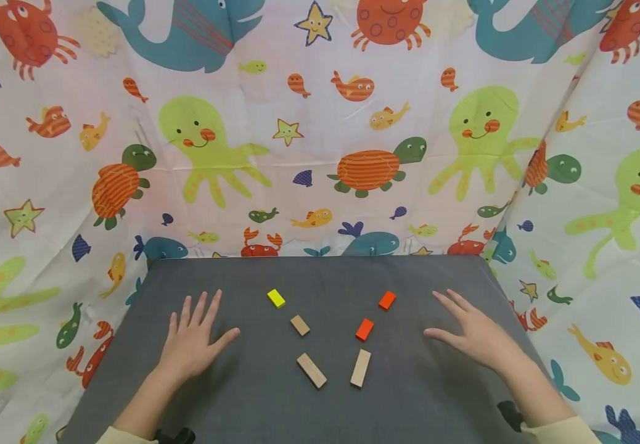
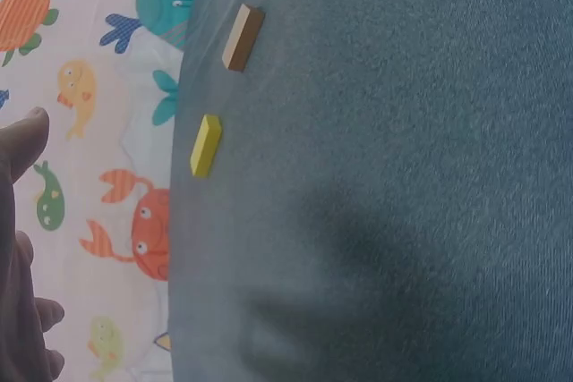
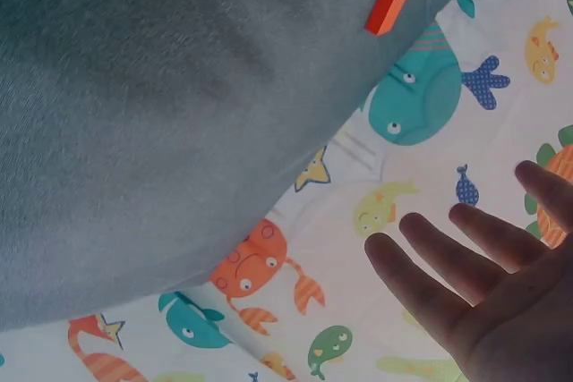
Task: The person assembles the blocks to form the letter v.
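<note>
six blocks [image 1: 311, 370] mid-table, bare sides

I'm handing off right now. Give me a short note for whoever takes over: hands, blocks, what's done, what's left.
Left hand: open, flat on the grey table, holding nothing.
Right hand: open, flat on the table, holding nothing.
Blocks, all lying loose between the hands: yellow block at the far left, small wooden block nearer, long wooden block nearest on the left; two orange blocks on the right, pale wooden block nearest on that side.
Done: nothing stacked or grouped, no block touches another.
Left: all six blocks are still to be handled.
</note>
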`<state>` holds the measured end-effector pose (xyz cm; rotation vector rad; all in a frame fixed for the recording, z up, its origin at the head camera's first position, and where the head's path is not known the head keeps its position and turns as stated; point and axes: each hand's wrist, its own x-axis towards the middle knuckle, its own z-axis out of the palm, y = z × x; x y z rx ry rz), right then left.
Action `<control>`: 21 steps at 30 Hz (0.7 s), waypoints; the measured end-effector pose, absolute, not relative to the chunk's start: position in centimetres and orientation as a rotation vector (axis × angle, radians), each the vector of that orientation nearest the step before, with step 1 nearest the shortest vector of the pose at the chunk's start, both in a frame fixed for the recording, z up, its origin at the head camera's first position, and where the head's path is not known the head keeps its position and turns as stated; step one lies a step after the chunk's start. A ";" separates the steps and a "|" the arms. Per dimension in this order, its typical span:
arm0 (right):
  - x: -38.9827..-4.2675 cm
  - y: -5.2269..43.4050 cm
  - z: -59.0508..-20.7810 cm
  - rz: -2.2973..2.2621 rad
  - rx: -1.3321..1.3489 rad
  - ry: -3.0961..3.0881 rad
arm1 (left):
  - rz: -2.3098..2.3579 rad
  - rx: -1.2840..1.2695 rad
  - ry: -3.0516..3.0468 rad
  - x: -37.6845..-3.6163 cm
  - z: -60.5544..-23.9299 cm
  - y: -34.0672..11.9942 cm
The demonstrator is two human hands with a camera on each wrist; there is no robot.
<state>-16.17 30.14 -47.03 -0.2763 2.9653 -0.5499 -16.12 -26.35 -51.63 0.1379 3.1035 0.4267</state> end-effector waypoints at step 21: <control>-16.6 27.4 -47.9 -0.599 -0.392 3.013 | 0.537 0.154 3.076 -15.9 -52.5 -24.7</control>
